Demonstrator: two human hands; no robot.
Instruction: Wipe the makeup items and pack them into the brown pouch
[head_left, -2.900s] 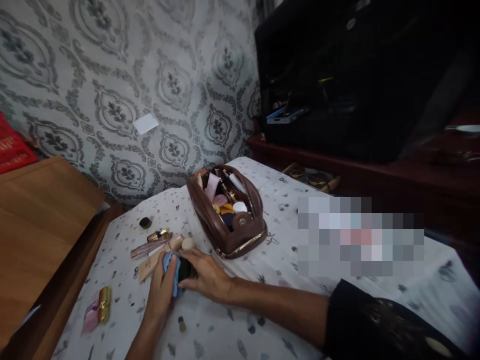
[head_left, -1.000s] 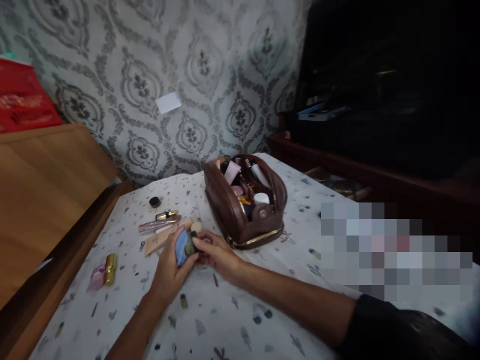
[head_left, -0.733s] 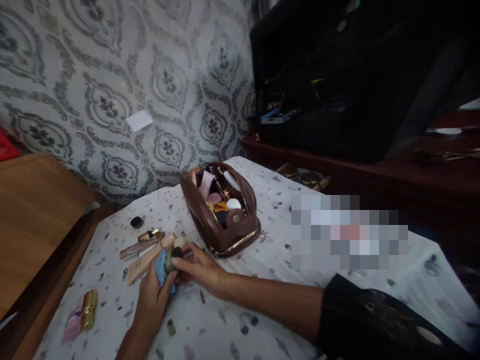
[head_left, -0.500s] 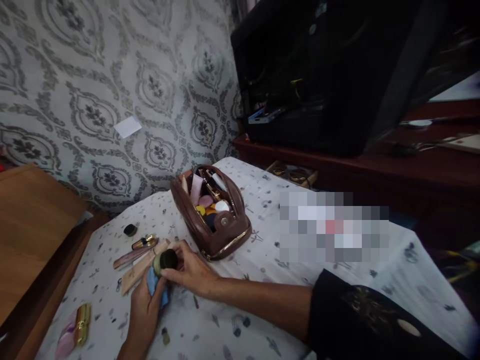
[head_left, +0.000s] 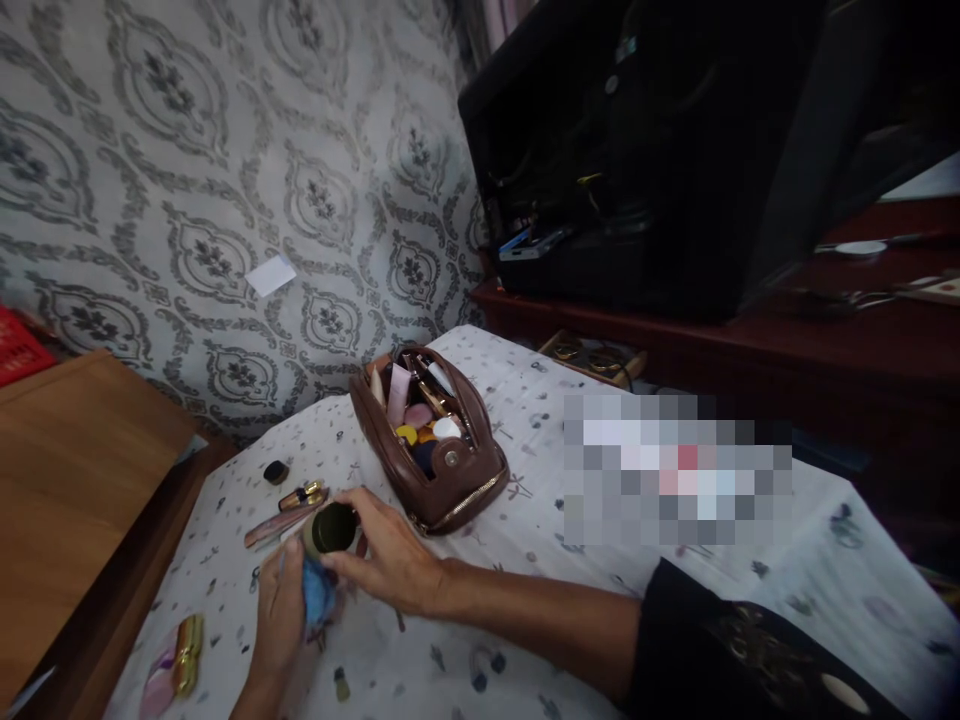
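Observation:
My right hand (head_left: pixel 397 555) has its thumb and fingers closed around a small round jar (head_left: pixel 331 528) with a dark green lid, tipped so the lid faces up toward me. My left hand (head_left: pixel 279 605) grips a crumpled blue cloth (head_left: pixel 319 598) pressed against the jar's underside and side. Just beyond them stands an open brown makeup bag (head_left: pixel 394 440), filled with tubes, sticks and round containers. Behind my left hand lie a black-and-gold cosmetic tube (head_left: pixel 301 495) and some makeup brushes (head_left: pixel 274 525), partly covered by the hand.
A small black jar (head_left: pixel 276 471) sits farther back on the patterned tablecloth (head_left: pixel 540 620). A gold lipstick case (head_left: pixel 188 655) and a pink item (head_left: pixel 159 682) lie at the near left. A wooden panel (head_left: pixel 97 470) borders the left; a black television (head_left: pixel 645 160) stands behind. The right side is blurred out.
The view has shifted slightly, moving everything a little right and down. The jar's lid is turned more toward me, and my left hand with the cloth has shifted around it.

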